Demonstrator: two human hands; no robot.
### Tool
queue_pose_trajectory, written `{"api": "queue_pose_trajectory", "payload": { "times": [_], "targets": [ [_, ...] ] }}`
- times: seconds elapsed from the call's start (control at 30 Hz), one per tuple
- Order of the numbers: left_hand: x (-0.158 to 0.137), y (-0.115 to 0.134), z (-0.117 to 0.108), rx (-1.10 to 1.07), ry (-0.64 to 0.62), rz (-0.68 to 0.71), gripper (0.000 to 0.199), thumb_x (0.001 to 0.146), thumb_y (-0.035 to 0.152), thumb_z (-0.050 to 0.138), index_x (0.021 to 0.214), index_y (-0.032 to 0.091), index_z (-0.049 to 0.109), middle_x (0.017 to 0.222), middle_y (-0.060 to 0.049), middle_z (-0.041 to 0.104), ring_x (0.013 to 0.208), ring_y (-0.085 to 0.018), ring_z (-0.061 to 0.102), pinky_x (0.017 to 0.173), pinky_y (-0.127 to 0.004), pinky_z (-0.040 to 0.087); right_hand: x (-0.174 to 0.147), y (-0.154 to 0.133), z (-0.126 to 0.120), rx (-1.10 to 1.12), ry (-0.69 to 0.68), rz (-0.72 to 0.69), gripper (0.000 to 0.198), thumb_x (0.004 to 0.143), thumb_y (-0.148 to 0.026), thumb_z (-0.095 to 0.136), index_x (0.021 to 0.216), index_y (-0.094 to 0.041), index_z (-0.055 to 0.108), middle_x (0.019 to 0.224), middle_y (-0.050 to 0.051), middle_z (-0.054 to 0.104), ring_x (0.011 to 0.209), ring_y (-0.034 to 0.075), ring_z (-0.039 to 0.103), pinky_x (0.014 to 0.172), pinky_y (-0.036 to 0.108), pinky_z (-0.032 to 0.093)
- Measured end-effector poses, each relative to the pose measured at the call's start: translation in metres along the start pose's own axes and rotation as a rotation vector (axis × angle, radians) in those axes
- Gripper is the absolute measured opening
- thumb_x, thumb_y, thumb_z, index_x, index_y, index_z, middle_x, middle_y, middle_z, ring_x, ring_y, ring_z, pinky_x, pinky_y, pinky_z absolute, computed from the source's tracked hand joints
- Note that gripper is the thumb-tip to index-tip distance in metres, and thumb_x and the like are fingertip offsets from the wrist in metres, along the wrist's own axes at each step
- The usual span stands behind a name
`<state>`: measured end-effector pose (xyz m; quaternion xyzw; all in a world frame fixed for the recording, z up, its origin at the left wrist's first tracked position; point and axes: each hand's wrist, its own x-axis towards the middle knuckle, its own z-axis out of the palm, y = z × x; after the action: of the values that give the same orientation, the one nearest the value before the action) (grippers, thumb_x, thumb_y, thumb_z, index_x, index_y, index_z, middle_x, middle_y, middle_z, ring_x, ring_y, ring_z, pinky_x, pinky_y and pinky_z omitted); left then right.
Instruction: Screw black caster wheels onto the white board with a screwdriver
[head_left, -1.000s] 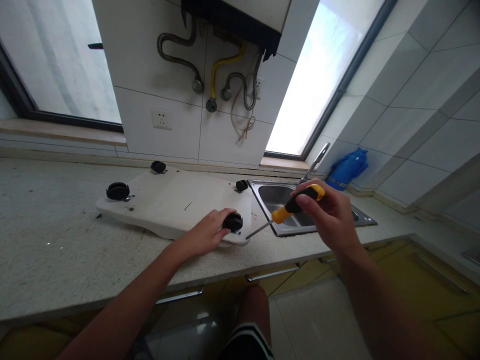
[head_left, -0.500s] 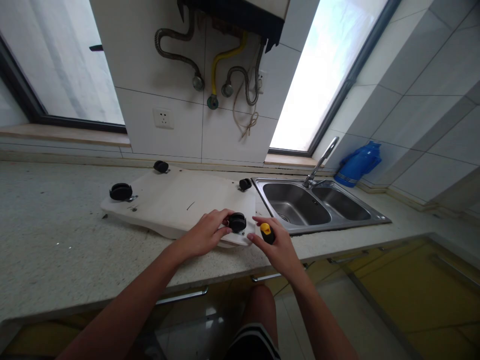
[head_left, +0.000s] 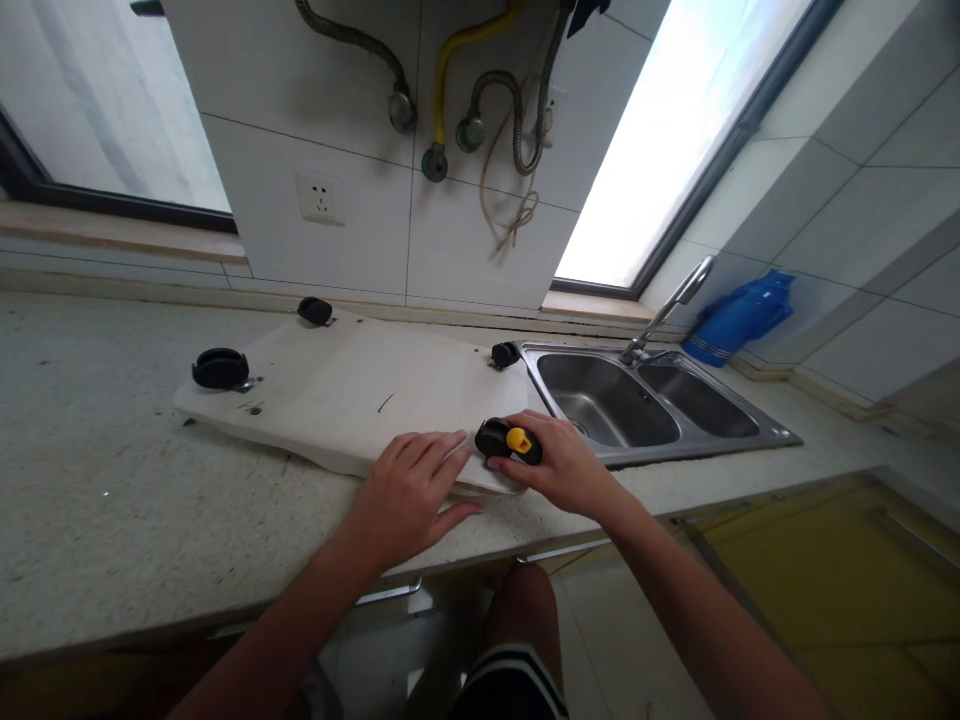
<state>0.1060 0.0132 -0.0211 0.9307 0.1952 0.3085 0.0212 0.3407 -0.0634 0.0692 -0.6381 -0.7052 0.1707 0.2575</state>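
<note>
A white board (head_left: 352, 385) lies on the counter with its black casters facing up. My right hand (head_left: 566, 462) is closed around the black-and-yellow handle of what looks like a screwdriver (head_left: 529, 444), right beside the near right caster (head_left: 490, 437). The tool's lower end is hidden, as are the fasteners under it. On the board's near edge, just left of that caster, my left hand (head_left: 409, 492) rests with its fingers extended, holding nothing. The other casters sit at the far right (head_left: 505, 354), near left (head_left: 220, 369) and far left (head_left: 314, 311).
A double steel sink (head_left: 611, 405) with a tap (head_left: 667, 312) adjoins the board's right end. Farther right, a blue thermos-like container (head_left: 739, 318) leans by the wall. Pipes (head_left: 442, 90) and a socket (head_left: 321, 198) are on the wall behind. Cabinet handles (head_left: 388, 594) run below the counter edge.
My left hand has let go of the near right caster and opened on the board's edge. My right hand has brought the screwdriver left, against the caster. The view has tilted downward.
</note>
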Motion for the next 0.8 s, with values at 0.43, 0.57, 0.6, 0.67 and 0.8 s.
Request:
{"api": "queue_pose_trajectory", "payload": {
  "times": [0.43,0.57,0.6,0.67,0.8],
  "targets": [
    [-0.010,-0.008,0.019,0.152,0.185,0.096,0.035,0.115,0.039,0.059,0.138,0.019,0.075,0.150,-0.010,0.075,0.131,-0.030,0.074,0.105,-0.045,0.052,-0.001,0.030,-0.001,0.274,-0.064,0.144,0.042,0.081,-0.044,0.093,0.116,-0.023,0.081,0.099,0.000,0.081,0.087,0.017,0.069,0.080,0.030,0.055],
    [-0.009,-0.007,0.020,0.202,0.314,0.136,0.030,0.112,0.037,0.067,0.129,0.016,0.078,0.141,-0.010,0.081,0.126,-0.026,0.076,0.103,-0.043,0.053,-0.008,0.022,0.011,0.226,0.102,0.170,0.037,0.081,-0.045,0.094,0.108,-0.023,0.081,0.088,-0.002,0.076,0.077,0.013,0.062,0.073,0.027,0.050],
    [-0.009,-0.006,0.021,0.201,0.338,0.138,0.030,0.111,0.037,0.069,0.129,0.014,0.078,0.139,-0.010,0.081,0.125,-0.026,0.077,0.102,-0.043,0.054,-0.008,0.019,0.013,0.202,0.143,0.175,0.036,0.081,-0.046,0.094,0.106,-0.023,0.081,0.087,-0.003,0.075,0.076,0.013,0.060,0.072,0.027,0.048],
    [-0.008,-0.006,0.022,0.197,0.362,0.137,0.032,0.110,0.038,0.071,0.128,0.012,0.078,0.138,-0.010,0.082,0.125,-0.025,0.077,0.101,-0.043,0.054,-0.008,0.015,0.015,0.179,0.164,0.185,0.036,0.079,-0.046,0.096,0.103,-0.024,0.081,0.085,-0.004,0.074,0.074,0.012,0.060,0.069,0.027,0.047],
    [-0.007,-0.006,0.022,0.190,0.364,0.136,0.032,0.110,0.038,0.071,0.127,0.013,0.078,0.137,-0.009,0.082,0.125,-0.024,0.077,0.101,-0.042,0.053,-0.007,0.013,0.012,0.171,0.125,0.128,0.031,0.081,-0.043,0.095,0.105,-0.028,0.080,0.096,-0.004,0.076,0.085,0.013,0.067,0.077,0.025,0.052]
  ]
}}
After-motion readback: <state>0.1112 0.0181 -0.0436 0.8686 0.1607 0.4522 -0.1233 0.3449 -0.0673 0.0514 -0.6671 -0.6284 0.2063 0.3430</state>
